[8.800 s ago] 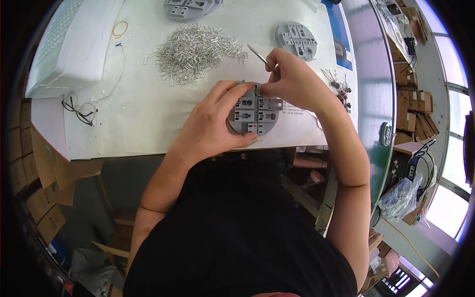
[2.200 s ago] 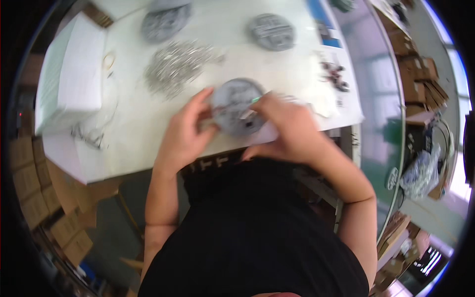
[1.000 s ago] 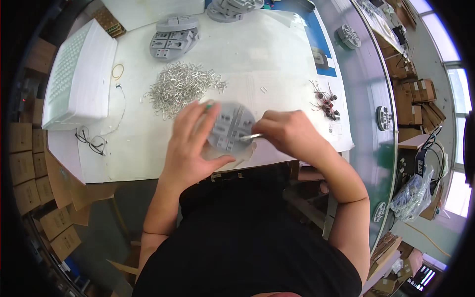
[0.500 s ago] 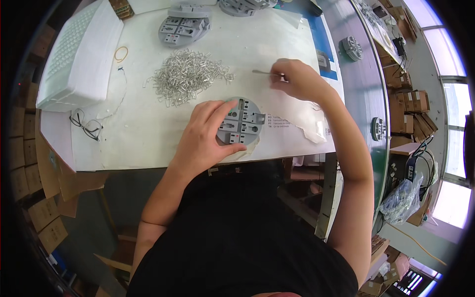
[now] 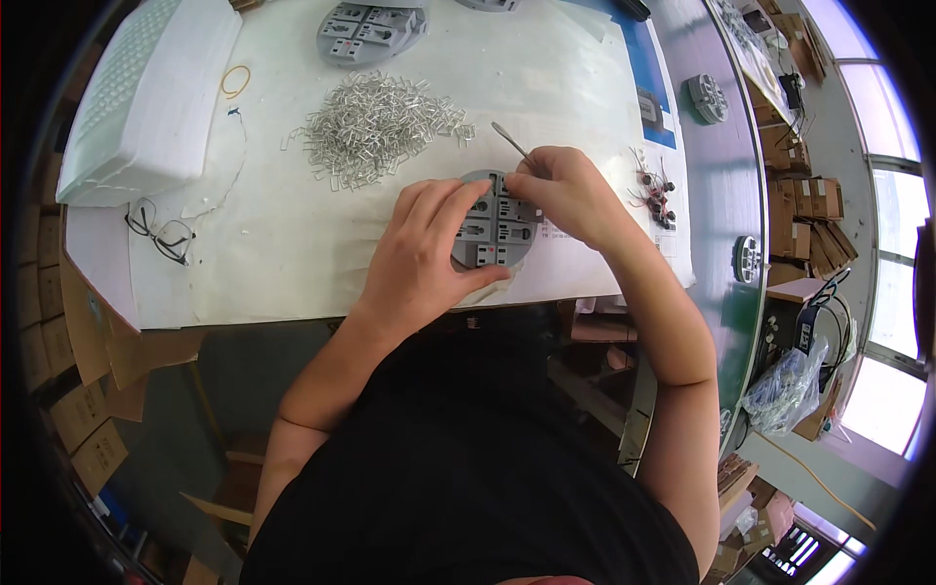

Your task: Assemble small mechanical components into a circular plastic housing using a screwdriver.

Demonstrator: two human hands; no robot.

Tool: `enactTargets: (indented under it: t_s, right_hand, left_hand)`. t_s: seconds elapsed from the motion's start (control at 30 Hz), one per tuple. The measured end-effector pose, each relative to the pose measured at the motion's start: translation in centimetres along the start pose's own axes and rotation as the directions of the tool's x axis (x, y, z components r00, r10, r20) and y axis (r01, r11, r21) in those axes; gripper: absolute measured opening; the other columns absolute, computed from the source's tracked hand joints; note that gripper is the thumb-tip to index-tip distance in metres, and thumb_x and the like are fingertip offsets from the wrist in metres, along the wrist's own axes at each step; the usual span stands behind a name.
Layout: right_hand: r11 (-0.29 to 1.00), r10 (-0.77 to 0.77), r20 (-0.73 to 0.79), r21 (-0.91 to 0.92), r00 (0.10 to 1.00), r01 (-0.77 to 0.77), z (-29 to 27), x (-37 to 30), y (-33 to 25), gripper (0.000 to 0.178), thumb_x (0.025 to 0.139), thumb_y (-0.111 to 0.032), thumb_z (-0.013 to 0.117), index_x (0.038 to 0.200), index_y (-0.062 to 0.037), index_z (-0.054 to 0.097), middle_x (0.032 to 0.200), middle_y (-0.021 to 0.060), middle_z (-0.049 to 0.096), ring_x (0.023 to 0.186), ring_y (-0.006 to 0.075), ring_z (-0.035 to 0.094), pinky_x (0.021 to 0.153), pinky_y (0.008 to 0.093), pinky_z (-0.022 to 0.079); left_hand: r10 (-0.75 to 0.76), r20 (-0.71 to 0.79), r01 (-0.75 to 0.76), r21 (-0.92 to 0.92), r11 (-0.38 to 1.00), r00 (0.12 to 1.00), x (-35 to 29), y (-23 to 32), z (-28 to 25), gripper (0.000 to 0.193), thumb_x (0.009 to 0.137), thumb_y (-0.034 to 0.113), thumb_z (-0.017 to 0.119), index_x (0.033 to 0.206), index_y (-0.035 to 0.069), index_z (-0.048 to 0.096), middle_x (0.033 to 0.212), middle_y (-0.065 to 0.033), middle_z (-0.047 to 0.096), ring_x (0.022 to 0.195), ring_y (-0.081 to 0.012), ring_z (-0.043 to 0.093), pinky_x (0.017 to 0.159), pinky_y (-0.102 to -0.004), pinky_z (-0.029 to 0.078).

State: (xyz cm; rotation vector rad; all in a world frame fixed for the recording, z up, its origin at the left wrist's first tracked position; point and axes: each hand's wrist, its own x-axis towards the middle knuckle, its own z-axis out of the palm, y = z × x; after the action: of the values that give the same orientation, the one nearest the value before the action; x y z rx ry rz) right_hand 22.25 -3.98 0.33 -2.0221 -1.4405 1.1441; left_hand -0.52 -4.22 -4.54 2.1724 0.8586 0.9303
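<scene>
A round grey plastic base (image 5: pixel 480 230) with several blocks and slots lies near the front edge of the worktable. My left hand (image 5: pixel 419 244) is closed round its left side, thumb along the near rim and fingers over the far left part. My right hand (image 5: pixel 570 195) pinches a thin metal tool (image 5: pixel 509 141), whose exact kind I cannot make out. Its fingertips are at the far right part of the base, and the tool sticks out up and to the left. Beyond the base lies a heap of small U-shaped metal clips (image 5: pixel 375 132).
More grey round bases (image 5: pixel 370 34) are stacked at the back. White foam trays (image 5: pixel 146 107) stand at the left, with glasses (image 5: pixel 161 234) and a rubber band (image 5: pixel 235 82) nearby. Small wired parts (image 5: pixel 657 195) lie at the right. Further bases (image 5: pixel 709 98) rest on the side bench.
My right hand has moved left and nearer, from beside the base onto its far right part, with the metal tool still in it. My left hand stays on the base. The view has shifted slightly.
</scene>
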Motion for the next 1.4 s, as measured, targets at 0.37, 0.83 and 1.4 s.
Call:
enactTargets:
  t_s: [0.37, 0.83, 1.4]
  right_hand:
    - [0.955, 0.057, -0.031, -0.288, 0.998, -0.064, 0.4, -0.5, -2.2, 0.032, 0.094, -0.029, 0.075, 0.091, 0.0024, 0.073, 0.080, 0.0157, 0.073, 0.068, 0.0297, 0.069, 0.066, 0.0387, 0.054]
    - [0.666, -0.738, -0.350, -0.516, 0.577, 0.539, 3.0, -5.3, 4.6, 0.025, 0.088, -0.013, 0.081, 0.112, -0.0086, 0.077, 0.115, 0.0076, 0.070, 0.061, 0.0222, 0.067, 0.056, 0.0358, 0.055]
    - [0.823, -0.565, -0.429, -0.357, 0.705, 0.442, 1.3, -7.3, 6.4, 0.025, 0.084, -0.008, 0.082, 0.109, -0.0118, 0.079, 0.114, 0.0078, 0.067, 0.069, 0.0225, 0.069, 0.059, 0.0344, 0.054]
  left_hand:
    - [0.016, 0.016, -0.016, 0.015, 1.000, 1.000, -0.2, 0.1, 0.0, 0.087, 0.068, 0.024, 0.099, 0.143, 0.006, 0.059, 0.135, -0.0123, 0.061, 0.127, -0.0351, 0.056, 0.109, -0.0449, 0.050]
    - [-0.019, -0.002, 0.018, -0.129, 0.991, 1.000, 0.5, 0.1, -1.5, 0.068, 0.078, 0.020, 0.094, 0.138, 0.006, 0.064, 0.124, -0.0134, 0.068, 0.113, -0.0341, 0.067, 0.096, -0.0445, 0.056]
    - [-0.098, 0.444, -0.107, 0.414, 0.904, 0.891, 8.1, 3.4, -0.2, 0.019, 0.095, 0.014, 0.076, 0.107, 0.002, 0.069, 0.091, -0.0163, 0.071, 0.091, -0.0371, 0.070, 0.079, -0.0474, 0.056]
